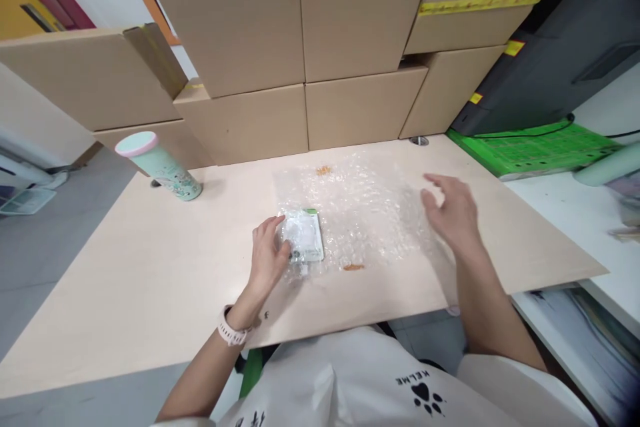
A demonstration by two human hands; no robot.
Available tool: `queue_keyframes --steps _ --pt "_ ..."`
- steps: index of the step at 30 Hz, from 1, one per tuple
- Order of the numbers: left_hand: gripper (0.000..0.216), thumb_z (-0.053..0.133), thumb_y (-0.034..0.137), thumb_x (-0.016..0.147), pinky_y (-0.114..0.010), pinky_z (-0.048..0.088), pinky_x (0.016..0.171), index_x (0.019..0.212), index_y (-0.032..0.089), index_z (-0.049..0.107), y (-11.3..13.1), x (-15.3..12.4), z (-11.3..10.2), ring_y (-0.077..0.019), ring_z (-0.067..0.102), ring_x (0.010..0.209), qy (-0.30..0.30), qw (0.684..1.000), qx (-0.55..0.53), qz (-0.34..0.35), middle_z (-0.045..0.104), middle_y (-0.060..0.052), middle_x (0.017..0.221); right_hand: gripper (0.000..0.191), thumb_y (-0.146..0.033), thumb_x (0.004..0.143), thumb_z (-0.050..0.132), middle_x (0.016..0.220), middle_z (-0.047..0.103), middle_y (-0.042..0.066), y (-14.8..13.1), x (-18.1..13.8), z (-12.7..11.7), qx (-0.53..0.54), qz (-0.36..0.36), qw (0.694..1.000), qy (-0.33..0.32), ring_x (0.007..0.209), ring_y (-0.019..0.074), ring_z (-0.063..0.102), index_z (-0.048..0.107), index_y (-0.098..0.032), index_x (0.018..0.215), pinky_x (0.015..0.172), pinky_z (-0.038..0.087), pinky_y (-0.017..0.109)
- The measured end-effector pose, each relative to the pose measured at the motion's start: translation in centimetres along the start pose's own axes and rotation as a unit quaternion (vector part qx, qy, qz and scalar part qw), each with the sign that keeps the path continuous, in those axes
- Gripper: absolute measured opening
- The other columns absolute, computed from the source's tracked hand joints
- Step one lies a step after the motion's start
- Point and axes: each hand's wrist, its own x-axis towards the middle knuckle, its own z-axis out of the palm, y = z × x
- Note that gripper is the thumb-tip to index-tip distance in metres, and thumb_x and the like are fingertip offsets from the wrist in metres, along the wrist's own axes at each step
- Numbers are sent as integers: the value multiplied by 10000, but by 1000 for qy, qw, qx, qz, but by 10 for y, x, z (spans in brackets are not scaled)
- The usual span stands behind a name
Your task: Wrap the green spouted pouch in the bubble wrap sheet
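Observation:
A clear sheet of bubble wrap (pixel 365 213) lies spread flat in the middle of the light wooden table (pixel 150 267). At its left edge rests a small white packet with a green trim (pixel 304 235). My left hand (pixel 267 255) rests on the packet's left side, with its fingers curled over that edge and the bubble wrap there. My right hand (pixel 453 210) hovers over the sheet's right edge with its fingers spread and nothing in it. Two small orange tape bits (pixel 324 171) sit on the wrap.
A mint-green tumbler with a pink lid (pixel 159 167) stands at the table's far left. Stacked cardboard boxes (pixel 300 60) wall off the back. A green cutting mat (pixel 535 147) and a black machine (pixel 560 47) are at the right.

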Motion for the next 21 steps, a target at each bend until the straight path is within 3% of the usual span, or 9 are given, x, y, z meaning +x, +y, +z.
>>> queue_keyframes --steps 2,4,5,8,11,13,17,21 --pt "438 534 194 844 -497 413 1032 1278 241 572 10 -2 1 -293 435 1227 -6 998 50 39 543 -99 1283 267 -271 940 483 1150 663 119 -33 -17 19 95 -44 991 -78 1107 311 569 645 -234 1150 980 436 539" --pt "382 548 249 874 -482 435 985 1253 229 593 20 -3 5 -296 464 1154 -20 993 94 72 567 -113 1195 211 -260 943 493 1001 701 65 -64 -31 42 127 -73 975 -170 950 245 624 684 -238 1032 843 510 418" --pt "375 570 285 877 -486 438 968 1247 231 604 25 -3 8 -304 472 1134 -36 988 119 91 570 -122 1179 225 -236 951 475 981 697 58 -77 -37 54 141 -81 956 -244 939 232 621 687 -235 1025 815 507 390" --pt "429 678 403 831 -582 382 1001 1239 279 631 32 -6 21 -375 436 1227 -105 964 197 146 518 -150 1321 263 -170 945 447 982 667 68 -100 -44 83 135 -133 922 -338 991 231 584 682 -218 1052 855 474 378" --pt "429 743 425 787 -672 292 1055 1186 296 651 29 -9 28 -424 345 1348 -134 952 233 147 454 -147 1437 272 -140 940 424 992 652 77 -103 -46 100 126 -146 913 -360 993 228 569 672 -205 1029 869 457 374" --pt "348 723 411 811 -630 328 1066 1120 264 656 23 -9 26 -401 351 1360 -121 956 230 135 462 -146 1431 261 -149 945 416 997 651 75 -100 -48 105 133 -140 917 -350 992 224 564 660 -204 1018 866 452 364" --pt "246 616 434 889 -490 468 970 973 203 625 12 -10 3 -358 447 1278 -73 966 232 89 525 -165 1320 242 -198 956 406 971 660 62 -88 -50 103 126 -137 927 -326 958 218 580 648 -217 966 828 439 344" --pt "238 544 442 924 -435 509 815 909 206 574 4 -16 -25 -323 572 1061 -79 962 260 -13 627 -120 1074 245 -207 940 414 924 692 49 -68 -38 87 57 -113 937 -327 885 214 611 652 -226 886 786 405 333"
